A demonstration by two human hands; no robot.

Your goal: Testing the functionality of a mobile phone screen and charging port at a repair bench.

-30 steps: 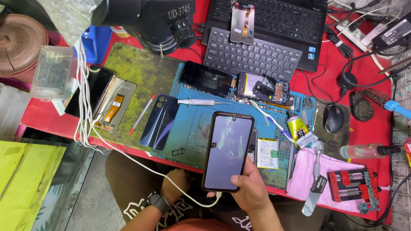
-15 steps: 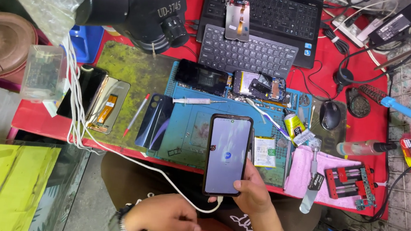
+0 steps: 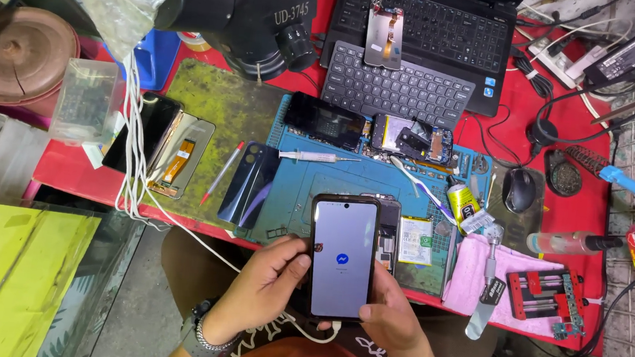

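Basically, rundown of the bench below.

Phone: black-framed smartphone with a lit pale screen (image 3: pixel 342 257), upright over the near edge of the bench, small round blue icon mid-screen, white charging cable (image 3: pixel 178 217) plugged into the bottom end.

Left hand: left hand with a metal wristwatch (image 3: pixel 264 281), wrapped round the phone's left edge, thumb tip resting on the left side of the screen, other fingers tucked behind, out of sight.

Right hand: right hand (image 3: pixel 389 320), cupping the bottom right corner of the phone, thumb pressed on the lower screen edge, fingers closed behind it.

Under the phone: blue-green silicone repair mat (image 3: pixel 310 182) on the red tabletop (image 3: pixel 551 91), with an opened phone chassis (image 3: pixel 387 233) just beside the held phone, partly hidden by it.

Beside that: flat silver phone battery with a white label (image 3: pixel 415 241), lying on the mat right of the chassis.

Further back on mat: clear plastic syringe (image 3: pixel 315 156), dark phone lying face up (image 3: pixel 326 121), another stripped phone with boards showing (image 3: pixel 411 138).

Left side: dark blue glossy back cover (image 3: pixel 249 184), thin red-tipped pen tool (image 3: pixel 224 171), worn green cutting pad (image 3: pixel 221 107).

Right side: pink cloth (image 3: pixel 473 270) with a metal spatula-like tool (image 3: pixel 486 290) on top, red clamp fixture (image 3: pixel 546 291), black computer mouse (image 3: pixel 518 190).

Top: black microscope head (image 3: pixel 247 10), small grey keyboard (image 3: pixel 392 90) in front of a black laptop (image 3: pixel 435 21).
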